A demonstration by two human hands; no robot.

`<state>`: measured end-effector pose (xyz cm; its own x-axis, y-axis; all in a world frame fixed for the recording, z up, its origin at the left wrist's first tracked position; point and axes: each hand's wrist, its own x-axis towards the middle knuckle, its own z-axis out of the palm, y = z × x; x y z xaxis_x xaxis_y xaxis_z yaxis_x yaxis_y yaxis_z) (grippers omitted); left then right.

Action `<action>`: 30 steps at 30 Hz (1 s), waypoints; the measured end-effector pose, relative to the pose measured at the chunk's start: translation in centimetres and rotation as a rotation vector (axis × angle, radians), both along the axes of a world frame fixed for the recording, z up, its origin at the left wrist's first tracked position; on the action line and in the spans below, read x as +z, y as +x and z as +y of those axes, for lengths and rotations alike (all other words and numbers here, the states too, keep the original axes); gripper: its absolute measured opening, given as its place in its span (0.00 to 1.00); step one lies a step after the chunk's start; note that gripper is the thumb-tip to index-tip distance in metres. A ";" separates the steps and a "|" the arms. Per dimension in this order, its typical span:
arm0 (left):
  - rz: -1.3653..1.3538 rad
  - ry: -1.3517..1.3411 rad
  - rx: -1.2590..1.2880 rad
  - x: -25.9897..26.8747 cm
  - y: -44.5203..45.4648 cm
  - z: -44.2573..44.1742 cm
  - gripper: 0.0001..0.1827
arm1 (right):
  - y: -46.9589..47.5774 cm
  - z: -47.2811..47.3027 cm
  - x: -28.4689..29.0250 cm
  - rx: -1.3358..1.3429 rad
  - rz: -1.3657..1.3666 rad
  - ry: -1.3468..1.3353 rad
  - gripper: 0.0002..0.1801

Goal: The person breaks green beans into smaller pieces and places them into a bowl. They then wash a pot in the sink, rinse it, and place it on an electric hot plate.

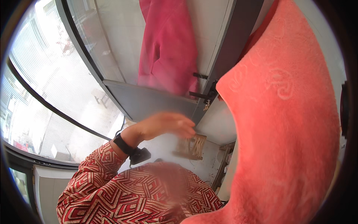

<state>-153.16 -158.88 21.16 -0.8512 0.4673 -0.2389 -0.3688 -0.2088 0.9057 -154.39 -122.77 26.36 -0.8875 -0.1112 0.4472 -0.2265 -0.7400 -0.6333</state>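
My left hand (pixel 167 124) reaches out from a red and cream patterned sleeve, blurred, its fingers pointing right and holding nothing that shows. A black band with a small dark box (pixel 139 156) is strapped around that wrist. A large coral-coloured fuzzy cloth (pixel 285 126) with embossed swirls hangs very near the camera and fills the right side. My right hand is out of view. Beyond my left hand, a deep pink cloth (pixel 169 53) shows at the panel of a grey-framed door.
The grey door frame (pixel 221 56) bears black handles (pixel 199 95). Ribbed translucent panels (pixel 64 81) stand at the left. On the floor is a woven mat or stool-like object (pixel 197 147). A low shelf (pixel 223 165) stands by the cloth's edge.
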 end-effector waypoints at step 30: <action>-0.039 -0.482 1.021 -2.9 23.2 -2.5 0.13 | -7.9 -0.5 -13.3 0.141 -0.376 1.074 0.31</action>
